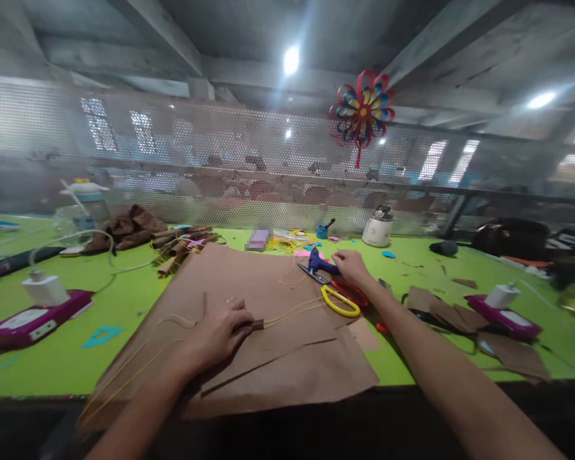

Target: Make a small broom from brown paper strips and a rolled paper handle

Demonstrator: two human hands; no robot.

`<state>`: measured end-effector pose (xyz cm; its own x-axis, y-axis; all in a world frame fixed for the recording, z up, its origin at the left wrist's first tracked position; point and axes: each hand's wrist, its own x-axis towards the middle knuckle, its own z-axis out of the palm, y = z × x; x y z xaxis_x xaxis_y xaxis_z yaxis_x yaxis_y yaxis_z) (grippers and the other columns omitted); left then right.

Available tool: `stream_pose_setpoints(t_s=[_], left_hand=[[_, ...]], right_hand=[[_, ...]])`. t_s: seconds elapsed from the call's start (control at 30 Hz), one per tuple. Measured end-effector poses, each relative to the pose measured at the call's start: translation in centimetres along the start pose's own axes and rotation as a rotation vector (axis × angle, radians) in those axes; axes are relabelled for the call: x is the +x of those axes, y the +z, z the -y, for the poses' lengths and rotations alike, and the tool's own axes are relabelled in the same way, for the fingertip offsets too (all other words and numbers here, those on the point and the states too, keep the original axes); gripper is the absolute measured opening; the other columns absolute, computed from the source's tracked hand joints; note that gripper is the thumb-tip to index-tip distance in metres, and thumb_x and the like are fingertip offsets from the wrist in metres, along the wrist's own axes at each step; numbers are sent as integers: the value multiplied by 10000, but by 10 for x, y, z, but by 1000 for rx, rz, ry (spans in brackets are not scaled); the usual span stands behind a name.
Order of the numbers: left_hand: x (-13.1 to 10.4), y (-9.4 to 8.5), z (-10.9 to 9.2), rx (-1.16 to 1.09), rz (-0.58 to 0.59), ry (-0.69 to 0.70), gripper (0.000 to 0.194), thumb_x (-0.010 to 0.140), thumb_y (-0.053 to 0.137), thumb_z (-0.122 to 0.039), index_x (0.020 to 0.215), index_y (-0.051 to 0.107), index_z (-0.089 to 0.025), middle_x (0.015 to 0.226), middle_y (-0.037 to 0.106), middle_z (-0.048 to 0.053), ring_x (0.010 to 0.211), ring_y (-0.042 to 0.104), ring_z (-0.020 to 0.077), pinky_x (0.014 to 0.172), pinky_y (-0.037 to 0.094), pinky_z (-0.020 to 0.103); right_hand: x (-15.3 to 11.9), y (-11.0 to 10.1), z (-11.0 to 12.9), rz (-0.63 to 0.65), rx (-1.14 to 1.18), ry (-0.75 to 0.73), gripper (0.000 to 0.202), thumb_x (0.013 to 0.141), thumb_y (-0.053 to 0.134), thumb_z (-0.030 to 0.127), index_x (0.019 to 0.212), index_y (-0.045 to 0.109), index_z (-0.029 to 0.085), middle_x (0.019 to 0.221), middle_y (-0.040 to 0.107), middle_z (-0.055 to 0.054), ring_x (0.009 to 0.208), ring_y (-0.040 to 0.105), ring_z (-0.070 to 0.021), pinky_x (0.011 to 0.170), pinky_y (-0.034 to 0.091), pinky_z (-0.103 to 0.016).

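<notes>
My left hand (223,327) is closed on a small brown paper roll (257,324), low over a large sheet of brown paper (249,278). Thin yellow strings (292,311) run out from the roll to the right, and more lie to the left of the hand. Farther back, my right hand (349,265) has its fingers wrapped round the handle of a blue glue gun (319,262). Under and in front of the glue gun lie scissors with yellow handles (340,302). A red-handled pair (352,292) is partly hidden by my right forearm.
A bundle of brown paper rolls (179,243) lies at the back left. Purple power strips (33,322) stand left and right with white plugs. Brown scraps (441,310) lie on the right. A white jug (378,228) stands before the perforated screen (249,172), where a colourful pinwheel (363,112) hangs.
</notes>
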<state>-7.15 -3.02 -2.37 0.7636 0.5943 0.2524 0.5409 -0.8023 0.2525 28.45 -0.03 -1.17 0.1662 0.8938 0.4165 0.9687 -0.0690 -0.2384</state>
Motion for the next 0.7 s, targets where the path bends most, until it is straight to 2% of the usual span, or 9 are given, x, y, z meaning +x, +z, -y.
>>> stream_pose_setpoints(t_s=[0.1,0.27,0.4,0.53,0.7], left_hand=[[-1,1,1,-4,8,-10,345,933,375,-367,873,669,-197,834,522,50,788,508,154,703,393,262],[-2,0,-1,6,4,-12,329,927,386,-366,915,674,-208,846,525,54,815,500,162,720,395,266],[-3,-4,-5,16,19,-22,316,922,386,-330,907,675,-203,855,526,60,826,501,170,734,397,275],[-4,-7,-8,35,42,-27,289,907,399,-286,919,678,-210,861,523,61,828,502,174,741,397,281],[-4,-4,-4,5,33,-21,301,913,391,-309,953,678,-231,858,520,55,820,498,170,730,391,272]], right_hand=[[-3,12,4,61,-95,-57,300,860,454,188,1057,665,107,1082,664,-135,1044,553,-213,884,390,-278],[6,19,7,202,-269,-85,249,835,547,244,991,650,80,1049,635,-191,1080,509,-289,870,399,-391],[13,25,10,259,-358,-62,263,875,547,327,1025,608,119,1088,604,-108,1063,529,-249,884,415,-442],[15,26,7,273,-356,-50,279,890,533,355,1058,586,139,1092,594,-76,993,566,-211,858,445,-426],[13,23,-1,252,-252,-46,267,888,505,303,1025,611,101,1046,627,-170,968,577,-238,767,412,-299]])
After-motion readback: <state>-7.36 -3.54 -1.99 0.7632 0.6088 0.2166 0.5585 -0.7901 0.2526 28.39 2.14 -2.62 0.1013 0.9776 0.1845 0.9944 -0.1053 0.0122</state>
